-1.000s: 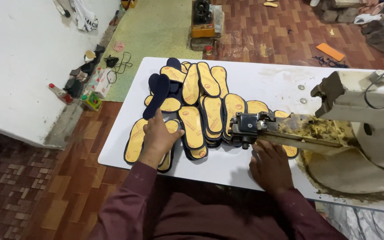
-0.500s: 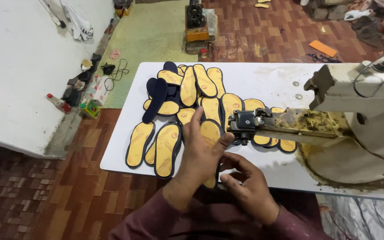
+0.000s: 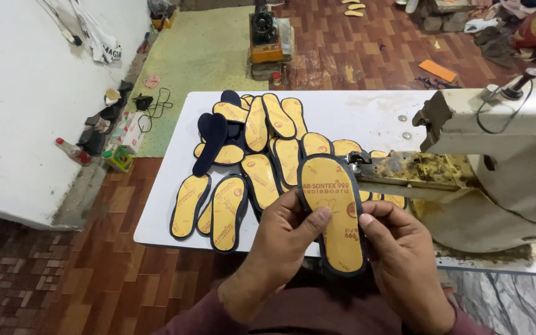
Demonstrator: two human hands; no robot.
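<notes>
From the head camera, looking down, both of the person's hands meet at the near edge of a white rectangular table [image 3: 367, 118]. Between them they hold up a yellow shoe insole with a dark navy bound edge [image 3: 336, 205], its yellow printed face turned toward the camera and its toe pointing away from the person. The left hand [image 3: 274, 248] grips the insole along its left edge, fingers curled behind and the thumb pressed across the yellow face. The right hand [image 3: 404, 254] pinches the right edge, its thumb tip on the face close to the left thumb. The insole is lifted clear of the table, just in front of the grimy metal arm [image 3: 404, 170] of a cream-coloured sewing machine [image 3: 516, 161] that stands on the right side of the table.

Behind the held insole, a loose pile of similar yellow insoles with navy edges [image 3: 262, 149] is spread over the left half of the tabletop, some overlapping; a few lie with the navy side up. Beyond the table, on a green floor mat [image 3: 206, 56], stands another, smaller sewing machine [image 3: 265, 34]. The remaining floor is reddish-brown brick [image 3: 63, 273].
</notes>
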